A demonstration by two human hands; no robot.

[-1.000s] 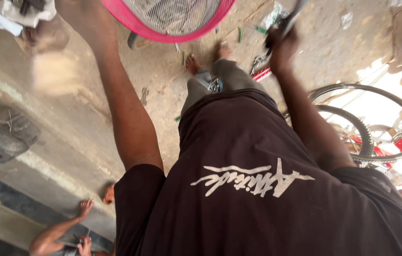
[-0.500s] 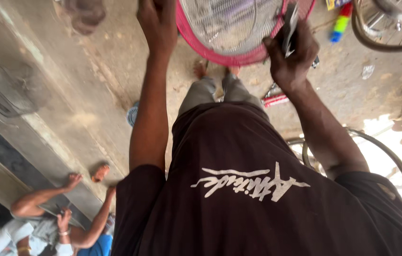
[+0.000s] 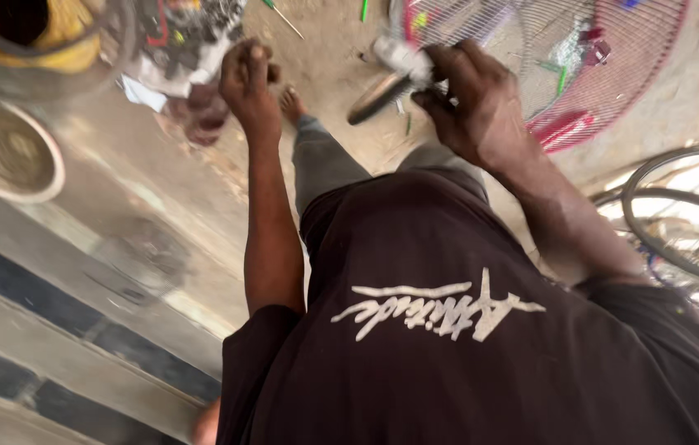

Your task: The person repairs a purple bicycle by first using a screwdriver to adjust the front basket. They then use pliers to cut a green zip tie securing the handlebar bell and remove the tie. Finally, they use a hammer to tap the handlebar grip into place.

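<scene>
Head view, looking down over a dark shirt with pale lettering (image 3: 440, 309). Left hand (image 3: 249, 82) closed in a fist above the floor, nothing identifiable inside it. Right hand (image 3: 469, 99) clamped around a blurred pale-and-dark hand tool (image 3: 391, 78), dark end slanting down to the left.

Change since half a second ago: round pink wire fan guard (image 3: 621, 82), then gripped at its rim by the left hand and held up before the body, now released and lying beyond the right hand, partly cut off by the frame's upper edge. Tool retained in the right hand throughout. Judged consequence: guard set aside, tool now the only thing visibly in hand.

Surface and surroundings: dusty concrete floor (image 3: 152, 222) with dark banding at lower left; bare foot (image 3: 290, 103) between the hands; yellow container (image 3: 32, 45) and shallow pale round bowl (image 3: 7, 152) at upper left; mixed clutter heap (image 3: 189, 33) beside them; black bicycle tyre (image 3: 654, 239) at right; red flat object (image 3: 564, 132) near the guard.
</scene>
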